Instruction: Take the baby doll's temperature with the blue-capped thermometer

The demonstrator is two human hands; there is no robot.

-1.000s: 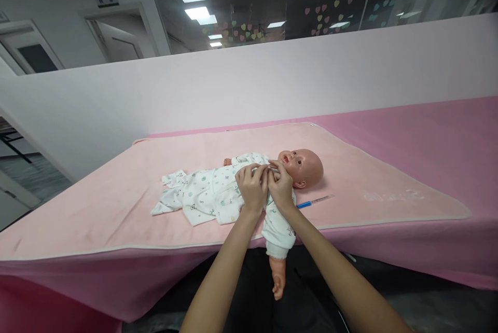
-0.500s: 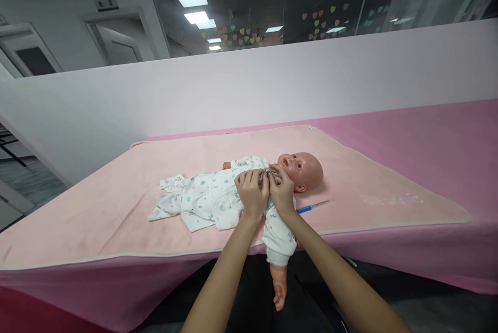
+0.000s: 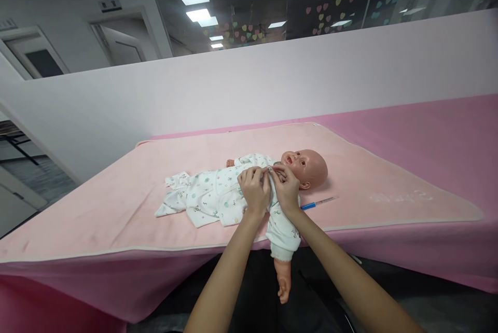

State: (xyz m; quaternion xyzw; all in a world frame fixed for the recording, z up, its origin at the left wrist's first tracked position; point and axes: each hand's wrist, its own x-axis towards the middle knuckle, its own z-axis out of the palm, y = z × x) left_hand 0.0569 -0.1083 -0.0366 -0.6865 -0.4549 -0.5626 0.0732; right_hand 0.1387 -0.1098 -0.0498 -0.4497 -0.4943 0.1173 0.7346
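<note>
A baby doll [image 3: 316,166] lies on its back, head to the right, dressed in a white printed baby top [image 3: 229,188] and matching trousers [image 3: 198,190]. Over the doll's upper chest, my left hand [image 3: 256,188] and my right hand [image 3: 286,185] meet with fingers closed in a pinch on the top near its collar. The exact bit of cloth or fastener between the fingertips is too small to make out. One sleeved doll arm [image 3: 283,234] hangs over the table edge between my forearms. Beside my right wrist lies a blue-handled thermometer-like stick [image 3: 309,206].
Under the doll is a peach mat [image 3: 389,188] on a table with a pink cover [image 3: 436,136]. A white low wall [image 3: 249,89] runs behind it, with dark glass bearing heart stickers above. The table's front edge is close to my body.
My fingertips have shifted slightly at the collar, and my right hand's fingers now reach a little further toward the doll's neck. The whole view has moved slightly.
</note>
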